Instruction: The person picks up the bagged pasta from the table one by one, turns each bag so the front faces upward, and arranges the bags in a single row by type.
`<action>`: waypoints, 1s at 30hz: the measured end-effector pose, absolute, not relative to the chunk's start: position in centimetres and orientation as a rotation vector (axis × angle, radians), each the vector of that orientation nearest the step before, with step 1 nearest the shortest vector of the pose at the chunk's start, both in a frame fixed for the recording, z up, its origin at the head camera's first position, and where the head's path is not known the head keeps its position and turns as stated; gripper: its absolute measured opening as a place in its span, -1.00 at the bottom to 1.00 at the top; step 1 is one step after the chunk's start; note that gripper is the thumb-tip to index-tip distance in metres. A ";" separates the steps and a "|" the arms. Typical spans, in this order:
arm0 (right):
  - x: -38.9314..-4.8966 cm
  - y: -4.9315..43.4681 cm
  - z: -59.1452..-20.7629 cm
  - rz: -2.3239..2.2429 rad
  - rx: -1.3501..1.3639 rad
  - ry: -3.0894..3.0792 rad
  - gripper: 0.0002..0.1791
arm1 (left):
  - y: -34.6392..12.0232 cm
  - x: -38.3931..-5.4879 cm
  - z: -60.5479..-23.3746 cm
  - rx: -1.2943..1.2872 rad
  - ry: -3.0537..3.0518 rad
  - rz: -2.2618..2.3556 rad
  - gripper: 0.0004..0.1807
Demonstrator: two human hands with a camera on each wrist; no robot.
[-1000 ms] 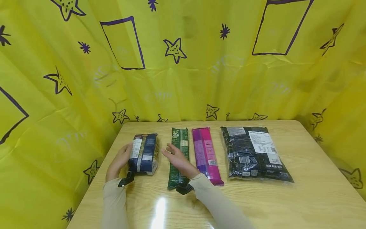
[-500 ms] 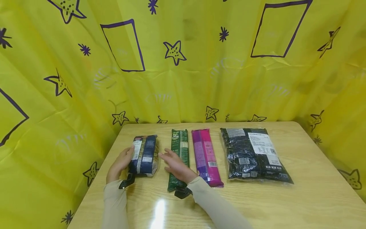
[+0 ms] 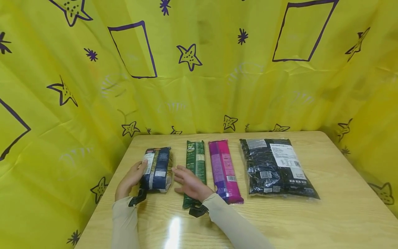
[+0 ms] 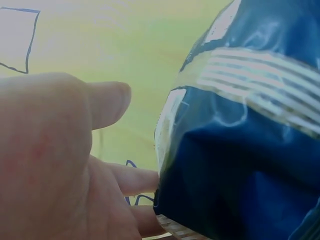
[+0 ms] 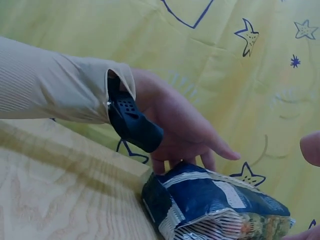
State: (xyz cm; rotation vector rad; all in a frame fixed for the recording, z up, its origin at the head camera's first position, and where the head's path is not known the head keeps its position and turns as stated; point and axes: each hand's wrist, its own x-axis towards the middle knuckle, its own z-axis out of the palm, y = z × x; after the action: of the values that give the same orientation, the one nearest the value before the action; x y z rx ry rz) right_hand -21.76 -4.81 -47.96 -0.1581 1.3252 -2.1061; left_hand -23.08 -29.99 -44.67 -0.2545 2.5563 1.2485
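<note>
Hands bracket a blue package (image 3: 159,169) lying on a pale wooden table (image 3: 298,221), left of centre in the head view. The left hand (image 3: 132,176), fingers extended, rests against the package's left side without gripping it. The right hand (image 3: 191,183), fingers loosely spread and holding nothing, extends over a green packet (image 3: 196,160); whether its fingertips touch the blue wrapper cannot be told.

The left wrist view shows the left thumb clear of the package and a band of white stripes at upper right. Only the right wrist view reveals the left fingers passing behind the wrapper, a diagonally striped end at bottom centre and mottled contents at lower right.

In the head view, a pink-and-purple packet (image 3: 225,169) right of centre carries a barcode. Farther right, a black bag (image 3: 270,162) bears white labels, a barcode and, near its lower edge, what appears to read "1000g." Pale lettering tops the green packet; that and the blue package's label text are too small to read.
</note>
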 end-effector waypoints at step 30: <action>-21.9 -5.7 -48.1 -2.176 -0.072 1.178 -0.24 | -28.8 -23.1 -44.1 -0.185 2.496 1.228 -0.01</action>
State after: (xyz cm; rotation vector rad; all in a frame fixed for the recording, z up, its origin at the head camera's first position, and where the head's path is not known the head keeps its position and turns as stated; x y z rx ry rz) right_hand -21.91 -5.73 -48.14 -0.0719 1.1781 -2.1762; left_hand -23.06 -28.80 -44.06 -0.1850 2.4959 1.2285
